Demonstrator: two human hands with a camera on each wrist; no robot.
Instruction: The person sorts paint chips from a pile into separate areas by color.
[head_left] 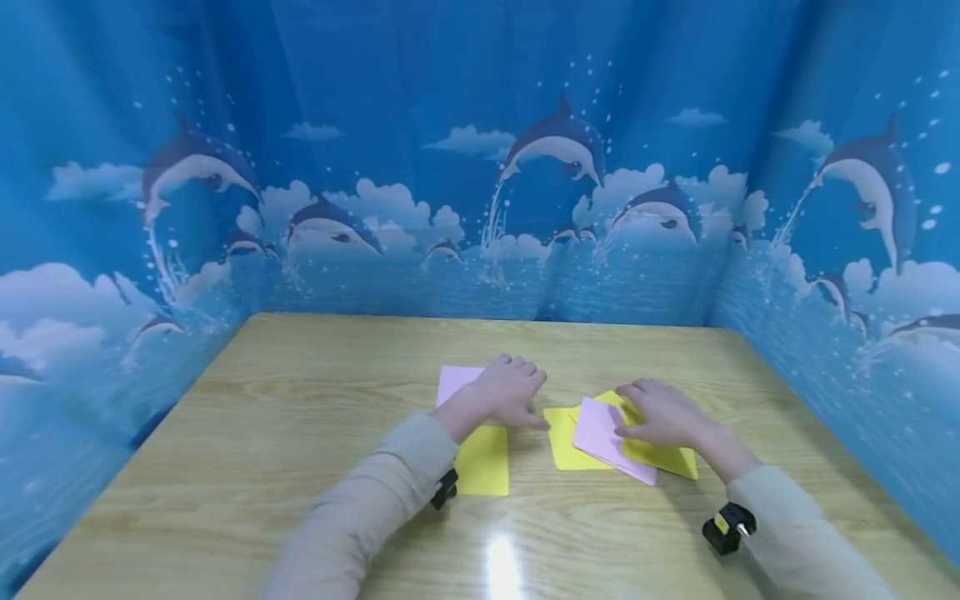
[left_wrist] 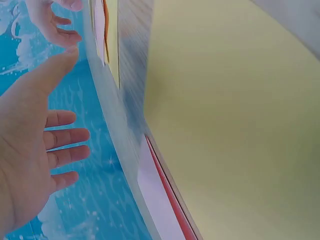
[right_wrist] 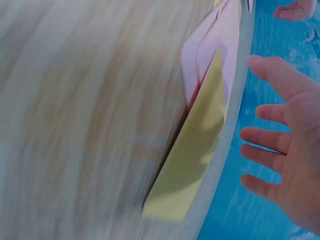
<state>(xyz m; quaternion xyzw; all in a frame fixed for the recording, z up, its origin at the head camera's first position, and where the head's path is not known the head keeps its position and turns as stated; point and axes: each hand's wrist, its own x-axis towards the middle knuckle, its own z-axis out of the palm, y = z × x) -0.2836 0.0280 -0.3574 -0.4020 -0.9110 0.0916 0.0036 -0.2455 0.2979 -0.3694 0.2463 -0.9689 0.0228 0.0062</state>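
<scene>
Over the two left-hand cards my left hand (head_left: 510, 390) hovers with fingers loosely extended and nothing in its grasp. Beneath it lie a pink card (head_left: 456, 379) at the back and a yellow card (head_left: 482, 462) nearer me. My right hand (head_left: 660, 414) is above a loose, overlapping pile on the right, its fingers spread and holding nothing. That pile shows a pink card (head_left: 597, 425) across a yellow card (head_left: 564, 437), with another yellow card (head_left: 678, 460) under the right hand. In the right wrist view, this yellow card (right_wrist: 190, 160) leans over the pink ones.
The wooden table (head_left: 315, 433) carries all the cards. A blue curtain (head_left: 420, 208) with dolphins surrounds its back and sides. Black wrist cameras sit under the left cuff (head_left: 444, 489) and the right cuff (head_left: 729, 527).
</scene>
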